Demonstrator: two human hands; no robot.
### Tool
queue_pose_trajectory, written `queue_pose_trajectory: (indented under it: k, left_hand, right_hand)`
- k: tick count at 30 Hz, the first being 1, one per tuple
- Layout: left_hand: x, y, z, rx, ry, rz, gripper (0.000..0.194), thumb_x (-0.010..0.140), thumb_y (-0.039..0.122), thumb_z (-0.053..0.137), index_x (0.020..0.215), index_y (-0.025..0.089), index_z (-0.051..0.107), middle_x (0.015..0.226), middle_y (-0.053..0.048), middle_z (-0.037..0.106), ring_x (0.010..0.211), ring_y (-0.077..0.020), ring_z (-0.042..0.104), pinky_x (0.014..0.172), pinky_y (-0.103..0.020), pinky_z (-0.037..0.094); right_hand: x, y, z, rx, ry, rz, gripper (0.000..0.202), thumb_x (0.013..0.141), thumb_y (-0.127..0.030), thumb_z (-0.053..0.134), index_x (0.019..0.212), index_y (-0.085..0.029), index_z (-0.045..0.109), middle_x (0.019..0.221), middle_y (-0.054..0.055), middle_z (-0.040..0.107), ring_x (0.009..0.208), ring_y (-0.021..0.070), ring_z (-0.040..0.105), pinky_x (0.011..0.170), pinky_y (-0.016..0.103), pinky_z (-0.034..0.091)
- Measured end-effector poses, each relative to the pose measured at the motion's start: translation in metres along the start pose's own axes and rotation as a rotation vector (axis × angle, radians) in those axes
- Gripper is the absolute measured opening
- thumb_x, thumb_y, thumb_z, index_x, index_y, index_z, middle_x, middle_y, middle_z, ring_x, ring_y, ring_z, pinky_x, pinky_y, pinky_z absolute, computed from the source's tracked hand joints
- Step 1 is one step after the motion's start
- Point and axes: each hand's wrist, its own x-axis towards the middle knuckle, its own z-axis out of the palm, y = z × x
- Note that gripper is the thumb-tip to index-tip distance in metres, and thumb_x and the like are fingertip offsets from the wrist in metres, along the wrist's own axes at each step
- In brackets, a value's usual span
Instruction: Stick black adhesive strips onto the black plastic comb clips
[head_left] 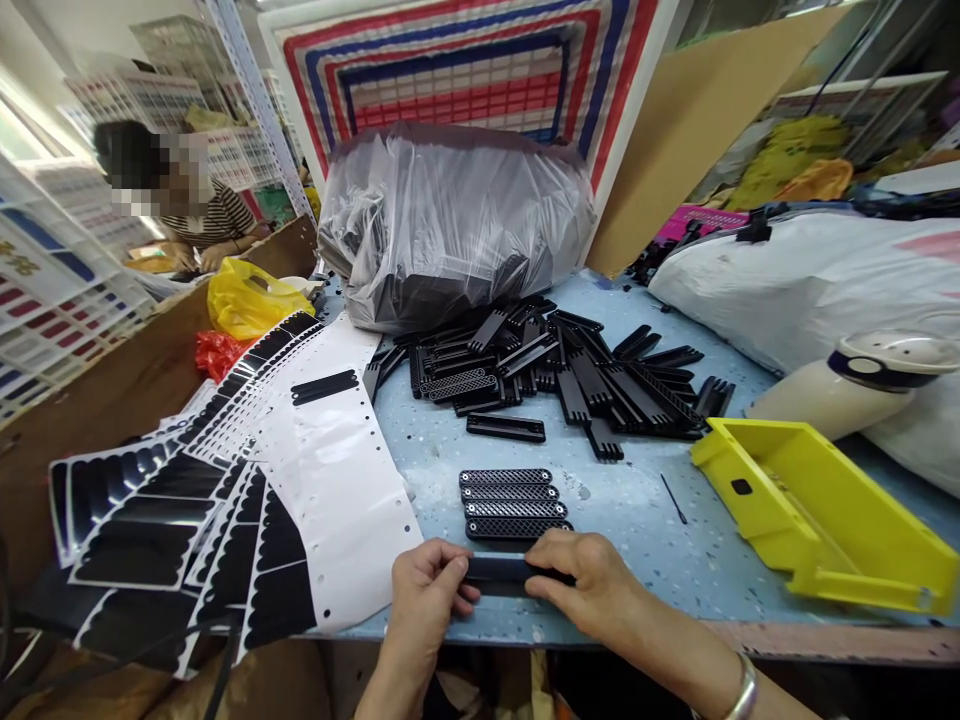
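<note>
Near the table's front edge, a smooth, flat black strip [496, 570] is held level between both hands. My left hand [433, 583] pinches its left end with thumb and fingers. Around its right end, the fingers of my right hand [574, 575] are closed and partly hide it. Just beyond the strip lie several black bars [510, 493] with a mesh pattern, side by side in a stack-like row. Left of my left hand is a white backing sheet [349, 500] with a few black stickers [325, 387] left near its top.
Fanned sticker sheets [150, 540] cover the left side. Behind the row is a heap of black plastic parts [592, 370], then a large clear plastic bag [457, 230]. A yellow bin [825, 500] and a white bottle [847, 375] stand right. A person [202, 215] sits at far left.
</note>
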Motion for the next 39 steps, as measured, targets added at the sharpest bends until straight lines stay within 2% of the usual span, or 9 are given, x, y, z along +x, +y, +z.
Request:
queue_pose_trajectory:
  k: [7, 17, 22, 26, 29, 32, 34, 36, 39]
  left_hand:
    - [0.003, -0.012, -0.006, 0.028, -0.046, 0.037, 0.036, 0.065, 0.045, 0.077, 0.075, 0.011, 0.074, 0.05, -0.006, 0.07, 0.038, -0.0111, 0.057, 0.042, -0.018, 0.043]
    - [0.002, -0.01, -0.009, 0.056, -0.069, 0.07, 0.038, 0.066, 0.047, 0.078, 0.077, 0.011, 0.075, 0.052, -0.006, 0.07, 0.04, -0.0122, 0.059, 0.044, -0.019, 0.044]
    - [0.008, -0.021, -0.01, 0.078, -0.021, 0.107, 0.043, 0.064, 0.052, 0.077, 0.076, 0.011, 0.075, 0.048, -0.006, 0.068, 0.035, -0.0111, 0.054, 0.04, -0.019, 0.039]
    - [0.01, -0.027, -0.015, 0.195, -0.062, 0.17, 0.042, 0.074, 0.053, 0.07, 0.083, 0.012, 0.076, 0.049, -0.005, 0.068, 0.031, -0.0106, 0.049, 0.036, -0.02, 0.039]
    - [0.003, -0.027, -0.018, 0.453, 0.041, 0.448, 0.028, 0.085, 0.041, 0.064, 0.09, 0.016, 0.076, 0.056, -0.005, 0.071, 0.042, -0.0162, 0.061, 0.044, -0.025, 0.051]
    - [-0.009, -0.034, -0.018, 0.696, 0.164, 1.016, 0.025, 0.091, 0.019, 0.055, 0.111, 0.019, 0.071, 0.095, -0.011, 0.078, 0.085, -0.0235, 0.075, 0.077, -0.033, 0.061]
    - [-0.016, -0.047, -0.017, 0.832, 0.093, 1.326, 0.038, 0.093, 0.009, 0.049, 0.127, 0.018, 0.062, 0.118, -0.013, 0.073, 0.111, -0.0249, 0.069, 0.091, -0.035, 0.058]
    - [-0.02, -0.063, -0.018, 1.009, -0.028, 1.476, 0.046, 0.093, 0.006, 0.047, 0.137, 0.019, 0.054, 0.129, -0.012, 0.068, 0.126, -0.0252, 0.059, 0.098, -0.034, 0.056]
    - [-0.02, -0.083, -0.022, 1.24, -0.106, 1.51, 0.054, 0.091, 0.004, 0.049, 0.143, 0.02, 0.047, 0.144, -0.011, 0.057, 0.139, -0.0284, 0.043, 0.107, -0.04, 0.049]
  right_hand:
    - [-0.001, 0.005, 0.004, 0.114, 0.063, -0.046, 0.015, 0.076, -0.009, 0.073, 0.085, -0.018, 0.081, 0.081, 0.005, 0.077, 0.074, 0.0184, 0.071, 0.069, 0.026, 0.054]
    - [-0.01, 0.011, 0.01, 0.021, 0.119, -0.165, 0.013, 0.083, -0.011, 0.071, 0.091, -0.018, 0.079, 0.086, 0.007, 0.076, 0.079, 0.0202, 0.069, 0.072, 0.029, 0.055]
    - [-0.01, 0.01, 0.011, 0.005, 0.145, -0.189, 0.012, 0.082, -0.01, 0.073, 0.091, -0.016, 0.078, 0.082, 0.007, 0.075, 0.077, 0.021, 0.067, 0.072, 0.031, 0.054]
    - [-0.009, 0.013, 0.015, 0.01, 0.172, -0.189, 0.016, 0.078, -0.009, 0.077, 0.094, -0.013, 0.079, 0.081, 0.007, 0.076, 0.077, 0.0208, 0.067, 0.071, 0.03, 0.054]
    - [-0.01, 0.011, 0.014, -0.011, 0.172, -0.176, 0.016, 0.078, -0.01, 0.076, 0.093, -0.014, 0.079, 0.08, 0.006, 0.075, 0.076, 0.0204, 0.067, 0.071, 0.03, 0.053]
    - [-0.011, 0.008, 0.012, -0.02, 0.154, -0.165, 0.013, 0.081, -0.012, 0.073, 0.092, -0.017, 0.078, 0.08, 0.005, 0.074, 0.077, 0.0195, 0.066, 0.072, 0.029, 0.052]
    - [-0.011, 0.008, 0.012, -0.02, 0.148, -0.173, 0.012, 0.083, -0.012, 0.071, 0.091, -0.018, 0.077, 0.08, 0.005, 0.074, 0.077, 0.0195, 0.066, 0.073, 0.03, 0.052]
    - [-0.011, 0.011, 0.014, -0.021, 0.157, -0.197, 0.012, 0.085, -0.014, 0.068, 0.092, -0.018, 0.077, 0.08, 0.005, 0.074, 0.077, 0.0196, 0.066, 0.073, 0.03, 0.052]
    - [-0.01, 0.018, 0.018, -0.016, 0.164, -0.221, 0.014, 0.089, -0.016, 0.062, 0.088, -0.019, 0.076, 0.082, 0.006, 0.075, 0.076, 0.0192, 0.066, 0.073, 0.031, 0.051]
